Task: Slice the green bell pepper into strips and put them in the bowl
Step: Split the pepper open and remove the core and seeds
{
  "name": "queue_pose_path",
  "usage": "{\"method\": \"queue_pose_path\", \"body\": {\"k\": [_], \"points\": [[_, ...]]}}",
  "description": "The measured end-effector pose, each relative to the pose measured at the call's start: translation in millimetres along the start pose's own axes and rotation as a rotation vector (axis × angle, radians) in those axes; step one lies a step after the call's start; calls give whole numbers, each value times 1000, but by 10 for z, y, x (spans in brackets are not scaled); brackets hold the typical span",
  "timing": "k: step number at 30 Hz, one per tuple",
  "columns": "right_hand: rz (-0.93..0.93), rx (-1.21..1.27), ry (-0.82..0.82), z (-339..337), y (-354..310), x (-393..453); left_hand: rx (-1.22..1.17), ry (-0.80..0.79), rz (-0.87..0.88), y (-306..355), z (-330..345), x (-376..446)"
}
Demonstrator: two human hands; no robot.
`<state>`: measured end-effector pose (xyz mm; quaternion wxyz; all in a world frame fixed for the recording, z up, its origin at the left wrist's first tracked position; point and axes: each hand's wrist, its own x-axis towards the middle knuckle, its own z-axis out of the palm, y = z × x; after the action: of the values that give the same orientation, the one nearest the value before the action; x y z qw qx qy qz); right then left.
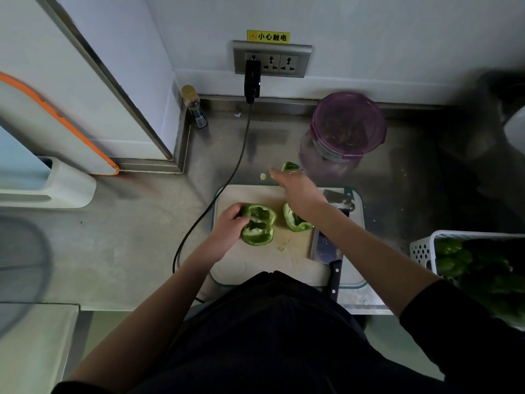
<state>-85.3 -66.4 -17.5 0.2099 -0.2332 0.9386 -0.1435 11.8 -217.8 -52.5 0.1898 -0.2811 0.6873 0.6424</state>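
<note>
Counter (136, 251) is showing brushed steel, dull sheen, faintly smudged. Cutting board (255, 263) is looking matt pale plastic with a teal rim. Cleaver (324, 245) blade is reading as speckled grey metal; handle black, riveted. Pepper halves (258, 224) are gleaming waxy green. Container lid (348, 123) is showing translucent purple plastic.

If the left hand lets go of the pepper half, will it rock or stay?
The pepper half lies cut side up on its rounded skin, so it may rock. Hollow, thin walls suggest it is light. The board looks flat, so rolling away seems unlikely.
</note>
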Motion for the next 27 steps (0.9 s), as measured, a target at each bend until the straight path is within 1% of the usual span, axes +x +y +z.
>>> {"method": "queue_pose_path", "body": {"k": [1, 2, 4, 5, 6, 8, 9, 12, 13, 15, 17, 19, 22, 24, 27], "points": [[-6, -63, -19, 1, 4, -22, -38, 0, 3, 15, -1, 0], [-18, -88, 14, 17, 10, -54, -78, 4, 8, 24, 1, 7], [-18, -27, 135, 47, 0, -99, -139, 30, 13, 30, 7, 39], [-9, 11, 152, 61, -9, -117, -163, 38, 7, 33, 9, 51], [-13, 20, 120, 85, -16, -124, -189, 38, -5, 34, 11, 57], [-23, 42, 2, 106, -66, -173, -261, 24, -32, 38, 12, 62], [-4, 72, 5, 110, -86, -196, -293, 16, -42, 41, 12, 68], [75, 199, 186, 128, -107, -188, -363, 12, -84, 32, 5, 73], [117, 238, 218, 127, -97, -144, -381, 18, -96, 28, -1, 65], [192, 310, 220, 82, -76, -41, -417, 37, -108, 28, -7, 64], [207, 341, 198, 27, -53, 35, -464, 51, -112, 37, -9, 76], [142, 350, 168, -9, -61, 36, -481, 64, -118, 50, -17, 87], [15, 317, 240, 30, -100, -77, -435, 77, -92, 60, -22, 87], [-67, 286, 206, 81, -162, -203, -410, 78, -84, 52, -7, 90], [-218, 1, 76, 194, -231, -242, -395, 45, -102, 59, 38, 77]]}}
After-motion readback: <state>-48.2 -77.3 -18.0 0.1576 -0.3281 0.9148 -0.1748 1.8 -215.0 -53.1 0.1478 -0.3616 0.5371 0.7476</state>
